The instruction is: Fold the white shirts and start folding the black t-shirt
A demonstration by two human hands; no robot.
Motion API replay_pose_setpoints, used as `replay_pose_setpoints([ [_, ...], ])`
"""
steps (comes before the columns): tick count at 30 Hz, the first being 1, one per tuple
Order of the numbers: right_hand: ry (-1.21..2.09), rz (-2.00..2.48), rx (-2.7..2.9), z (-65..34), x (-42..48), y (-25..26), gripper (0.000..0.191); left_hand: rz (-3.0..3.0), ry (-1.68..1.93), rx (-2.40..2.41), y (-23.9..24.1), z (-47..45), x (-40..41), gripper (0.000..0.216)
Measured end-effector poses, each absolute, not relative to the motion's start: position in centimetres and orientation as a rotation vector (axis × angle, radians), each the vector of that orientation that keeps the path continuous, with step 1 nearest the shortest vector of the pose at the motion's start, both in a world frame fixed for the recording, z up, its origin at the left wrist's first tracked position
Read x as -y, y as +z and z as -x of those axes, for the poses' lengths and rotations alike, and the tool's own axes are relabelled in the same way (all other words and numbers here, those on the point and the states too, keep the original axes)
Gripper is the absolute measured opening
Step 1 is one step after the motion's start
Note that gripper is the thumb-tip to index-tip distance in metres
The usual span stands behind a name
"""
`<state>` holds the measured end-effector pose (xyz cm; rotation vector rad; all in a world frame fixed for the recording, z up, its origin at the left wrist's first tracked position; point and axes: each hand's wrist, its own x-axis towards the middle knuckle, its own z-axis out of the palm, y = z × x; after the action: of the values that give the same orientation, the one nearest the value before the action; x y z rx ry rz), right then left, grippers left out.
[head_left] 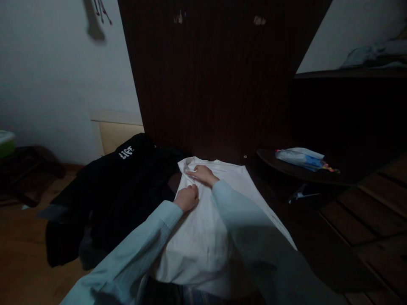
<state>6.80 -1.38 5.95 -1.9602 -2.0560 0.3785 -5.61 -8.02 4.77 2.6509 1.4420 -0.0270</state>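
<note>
A white garment (203,237) lies spread flat in front of me on a dark surface. My left hand (187,198) rests on its left edge with the fingers curled into a fist, pressing or gripping the cloth. My right hand (202,174) lies flat on the garment near its far left corner, fingers stretched out and pointing left. Both arms wear light blue sleeves.
A pile of black clothing (108,190) with white lettering lies to the left. A dark wooden wardrobe (216,76) stands behind. A small dark round table (302,169) at the right holds a blue and white plastic packet (300,156). Wooden floor planks (375,212) run at right.
</note>
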Motion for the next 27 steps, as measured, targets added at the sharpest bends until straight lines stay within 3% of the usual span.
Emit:
replay_pose_setpoints([
  [4, 0.337, 1.907, 1.925, -3.6, 0.7, 3.8, 0.034, -2.673, -0.098, -1.461, 5.7, 8.2, 9.3, 0.040],
  [8, 0.739, 1.745, 1.298, -4.8, -0.8, 3.5, 0.012, -2.664, -0.223, -1.448, 6.4, 10.9, 11.3, 0.040],
  [13, 0.987, 1.639, 0.937, -8.3, -1.8, 2.4, 0.024, -2.591, -0.291, -1.479, 6.7, 13.0, 14.1, 0.034],
  [20, 1.090, 1.533, 0.778, -9.0, -1.3, -0.4, 0.014, -2.525, -0.285, -1.487, 6.3, 15.4, 17.6, 0.025],
  [27, 1.109, 1.468, 0.784, -9.9, -3.2, 1.3, 0.007, -2.530, -0.347, -1.387, 6.9, 12.4, 21.6, 0.047],
])
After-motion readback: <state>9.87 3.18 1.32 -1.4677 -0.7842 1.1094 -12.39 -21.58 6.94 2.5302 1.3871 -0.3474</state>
